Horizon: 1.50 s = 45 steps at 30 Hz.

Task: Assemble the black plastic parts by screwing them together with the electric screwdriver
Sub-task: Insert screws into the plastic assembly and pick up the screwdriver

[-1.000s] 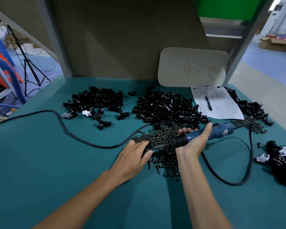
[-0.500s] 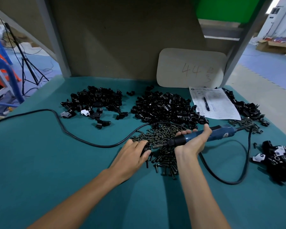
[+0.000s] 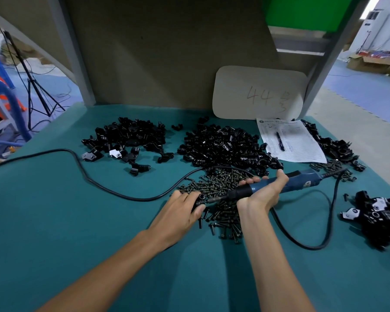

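Torque will likely twist the black plastic part (image 3: 200,197), which looks light, rigid and slick, so brace its sides. The left hand (image 3: 178,212) pinches it at the left edge of the screw pile (image 3: 223,219). The right hand (image 3: 262,195) wraps the electric screwdriver (image 3: 302,182) mid-barrel.

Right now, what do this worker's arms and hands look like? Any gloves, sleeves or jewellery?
The left hand and right hand are bare, with no gloves. The left forearm and right forearm are uncovered as far as the picture reaches, so no sleeve shows. I see no watch, bracelet or ring, and nothing strapped or wired to either arm.
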Tool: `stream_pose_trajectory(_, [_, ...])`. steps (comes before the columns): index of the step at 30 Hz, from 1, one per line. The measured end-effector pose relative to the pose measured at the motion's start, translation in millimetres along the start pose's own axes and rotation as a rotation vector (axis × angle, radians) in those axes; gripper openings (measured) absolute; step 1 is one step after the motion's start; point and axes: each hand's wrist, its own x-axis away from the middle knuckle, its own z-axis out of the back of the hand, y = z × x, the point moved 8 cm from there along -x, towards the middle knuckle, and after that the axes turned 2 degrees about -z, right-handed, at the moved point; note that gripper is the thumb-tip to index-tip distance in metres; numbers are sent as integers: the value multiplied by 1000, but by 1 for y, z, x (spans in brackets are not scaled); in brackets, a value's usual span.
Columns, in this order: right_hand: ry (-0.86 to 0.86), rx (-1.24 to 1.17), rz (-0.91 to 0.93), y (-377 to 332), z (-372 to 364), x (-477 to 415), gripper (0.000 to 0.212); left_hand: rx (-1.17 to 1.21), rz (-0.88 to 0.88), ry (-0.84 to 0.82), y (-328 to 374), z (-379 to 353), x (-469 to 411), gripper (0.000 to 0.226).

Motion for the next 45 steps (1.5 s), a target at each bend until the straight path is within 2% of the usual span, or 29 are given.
stream_pose_trajectory(22, [41,-31,-50,0,2,5,36,39,3,-11,-2,-2,0,54])
stream_pose_trajectory(45, [8,-48,-54,3,4,5,40,30,-8,4,1,1,1,59])
